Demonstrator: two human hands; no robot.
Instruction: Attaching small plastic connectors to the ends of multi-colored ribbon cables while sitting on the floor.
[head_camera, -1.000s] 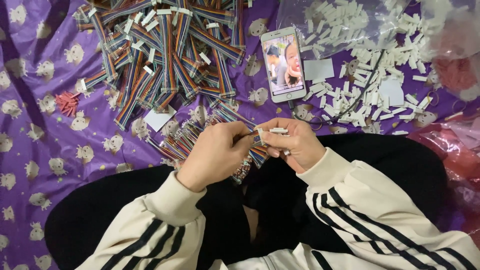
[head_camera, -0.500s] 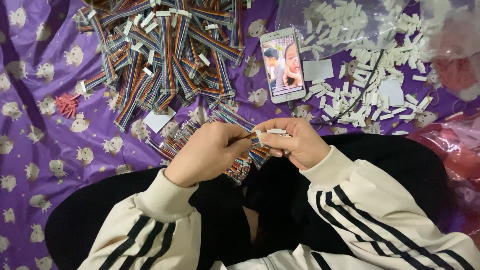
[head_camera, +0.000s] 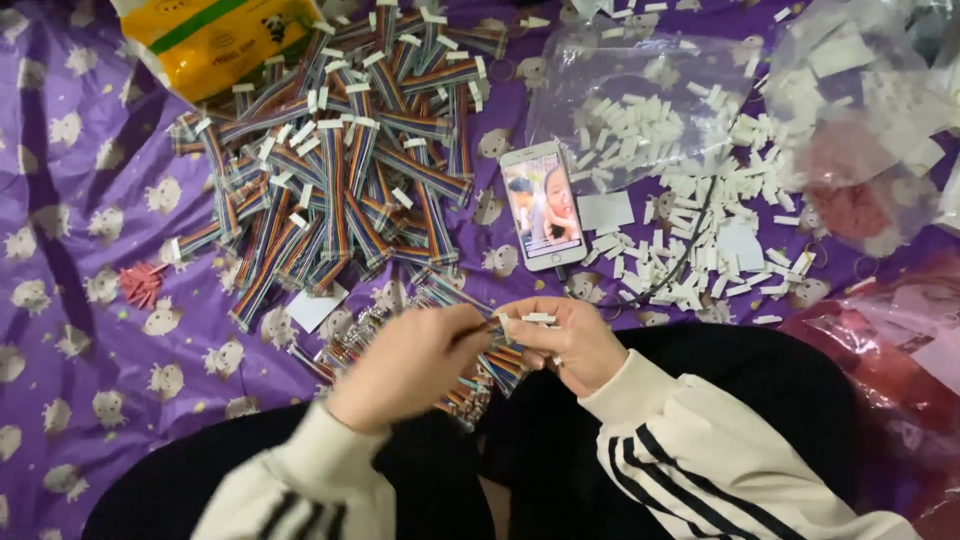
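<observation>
My left hand (head_camera: 410, 365) and my right hand (head_camera: 565, 340) meet above my lap, both in white sleeves with black stripes. My right hand pinches a small white plastic connector (head_camera: 535, 319). My left hand, blurred, grips the end of a rainbow ribbon cable (head_camera: 480, 335) that runs into that connector. A loose bundle of ribbon cables (head_camera: 455, 385) lies under my hands, partly hidden by them.
A big pile of finished rainbow cables (head_camera: 340, 170) lies on the purple patterned sheet (head_camera: 70, 330). A phone (head_camera: 542, 205) with a lit screen lies beside scattered white connectors (head_camera: 700, 240). Clear bags (head_camera: 850, 110), a yellow pack (head_camera: 215, 35) and small red pieces (head_camera: 140, 283) lie around.
The view has tilted up, showing the yellow pack at the top. My left hand has shifted slightly left and is blurred; my right hand still holds the connector.
</observation>
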